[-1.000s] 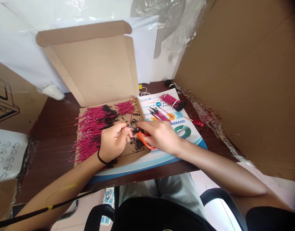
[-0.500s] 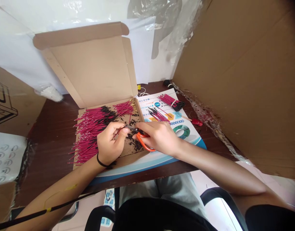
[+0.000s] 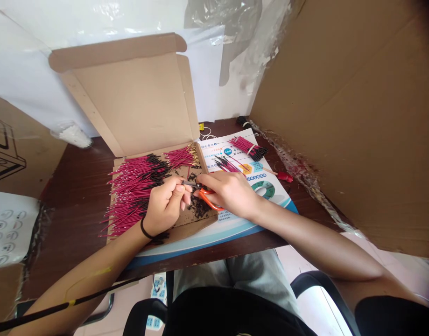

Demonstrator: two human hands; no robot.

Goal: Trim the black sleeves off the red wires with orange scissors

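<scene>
My right hand (image 3: 233, 192) grips a pair of orange-handled scissors (image 3: 210, 201), its fingers around the handles. The dark blades point left and meet the fingertips of my left hand (image 3: 165, 205). Thumb and forefinger of that hand are pinched together on what looks like a thin wire, mostly hidden by the fingers. Below both hands lies an open cardboard box (image 3: 186, 217) strewn with black scraps (image 3: 200, 208). Many red wires with black ends (image 3: 126, 191) are heaped on its left side. A smaller bunch of red wires with gold-coloured tips (image 3: 179, 157) lies at its back.
The box lid (image 3: 137, 102) stands raised at the back. On a printed sheet (image 3: 280, 201) to the right rest loose red wires (image 3: 224, 164) and a banded wire bundle (image 3: 249, 147). A red-headed tool (image 3: 284, 177) lies farther right, beside a tall cardboard panel (image 3: 357, 126).
My left hand has shifted slightly right and up, its other fingers now showing under the blades. The scissors and my right hand have moved only a little.
</scene>
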